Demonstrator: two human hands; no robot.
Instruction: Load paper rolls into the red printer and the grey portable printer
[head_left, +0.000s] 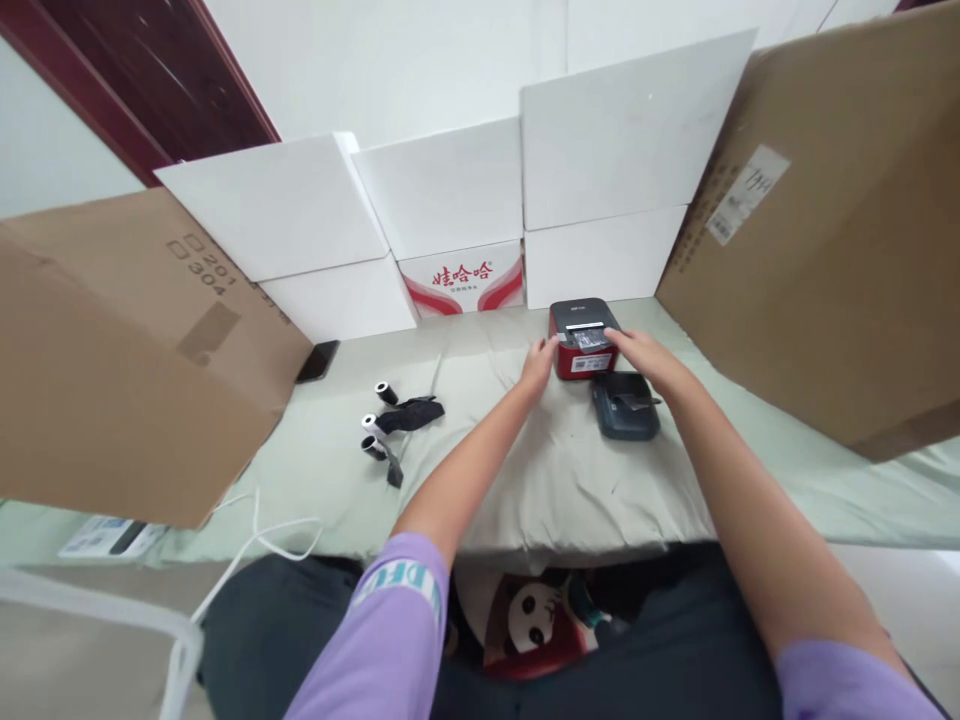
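Note:
A small thermal printer [572, 361], red with a dark grey top, stands upright on the cloth-covered table. A dark printed strip [592, 340] sticks out of the slot on its top. My left hand [538, 368] is closed against the printer's left side. Over its right front edge reaches my right hand [646, 358], fingertips closed at the end of the strip and the casing; whether they pinch the strip I cannot tell. Just in front lies a second, dark blue-grey printer [627, 415], with a dark strip coming out of it, below my right hand.
Several small paper rolls [373, 447] with dark strips lie on the left. A black phone [318, 362] rests by the left cardboard box [135, 350]. White boxes [450, 190] line the back; another large cardboard box [832, 230] stands right. A white cable [259, 535] hangs at the front left edge.

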